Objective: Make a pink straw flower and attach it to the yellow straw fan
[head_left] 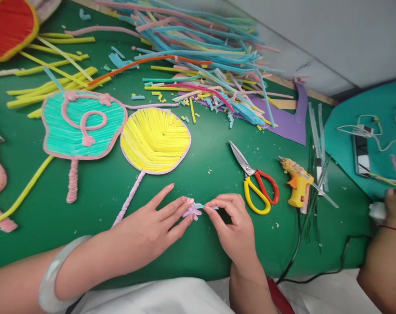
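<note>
My left hand [152, 231] reaches in from the left, its fingertips pressed on a small lilac flower-like piece [193, 210]. At the flower's right side, my right hand [235, 222] pinches a short blue strip [214, 207] whose end meets the lilac piece. A round yellow panel [156, 141] with a lilac rim and stick lies just above my left hand. Left of it is a teal panel [83, 141] with a pink rim and a pink curl. Scissors [250, 172] with red and yellow handles lie above my right hand.
A yellow glue gun [297, 181] with a black cord lies right of the scissors. Piled coloured strips [198, 39] and a purple sheet [291, 117] cover the back. Another person's arm [386, 261] is at the right edge.
</note>
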The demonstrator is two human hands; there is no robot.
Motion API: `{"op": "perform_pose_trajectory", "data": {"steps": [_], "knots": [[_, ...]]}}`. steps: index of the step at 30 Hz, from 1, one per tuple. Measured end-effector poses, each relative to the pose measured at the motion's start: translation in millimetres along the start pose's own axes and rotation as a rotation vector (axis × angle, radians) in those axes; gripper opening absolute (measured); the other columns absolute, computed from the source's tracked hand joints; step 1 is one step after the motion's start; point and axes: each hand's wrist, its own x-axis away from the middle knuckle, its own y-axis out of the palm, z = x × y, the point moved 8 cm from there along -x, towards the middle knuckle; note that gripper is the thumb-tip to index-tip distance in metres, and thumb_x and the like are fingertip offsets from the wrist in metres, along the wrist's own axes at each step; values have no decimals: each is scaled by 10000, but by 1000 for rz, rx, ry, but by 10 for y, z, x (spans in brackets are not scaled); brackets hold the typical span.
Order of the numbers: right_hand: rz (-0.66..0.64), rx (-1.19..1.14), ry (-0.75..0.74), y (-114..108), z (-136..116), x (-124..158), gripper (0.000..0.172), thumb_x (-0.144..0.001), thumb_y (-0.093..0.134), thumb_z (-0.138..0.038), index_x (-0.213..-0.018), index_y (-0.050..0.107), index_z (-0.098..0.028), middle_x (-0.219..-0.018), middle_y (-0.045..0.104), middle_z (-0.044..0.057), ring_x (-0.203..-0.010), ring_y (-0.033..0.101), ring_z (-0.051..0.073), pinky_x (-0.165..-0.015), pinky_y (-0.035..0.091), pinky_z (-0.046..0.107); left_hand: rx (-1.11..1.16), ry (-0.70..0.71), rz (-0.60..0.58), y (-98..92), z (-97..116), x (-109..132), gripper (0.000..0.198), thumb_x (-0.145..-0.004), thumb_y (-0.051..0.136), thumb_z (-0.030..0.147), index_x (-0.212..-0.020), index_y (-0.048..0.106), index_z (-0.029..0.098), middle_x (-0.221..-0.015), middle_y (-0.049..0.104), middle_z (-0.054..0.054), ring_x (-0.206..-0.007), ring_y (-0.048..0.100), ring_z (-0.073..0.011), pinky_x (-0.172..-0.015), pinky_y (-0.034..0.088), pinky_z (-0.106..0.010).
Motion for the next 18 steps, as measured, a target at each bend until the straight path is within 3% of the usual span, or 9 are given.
{"op": "perform_pose_trajectory", "data": {"steps": [18], "knots": [[-31, -7, -45, -4, -56, -9, 63, -893, 629, -218, -841, 662, -235, -831, 621, 19, -826, 587, 179, -757, 457, 357, 5, -12, 19, -4, -11, 0, 422, -930, 526, 260, -1329, 537, 123, -1390, 566, -170, -1301, 510, -286, -1183, 166, -579]]}}
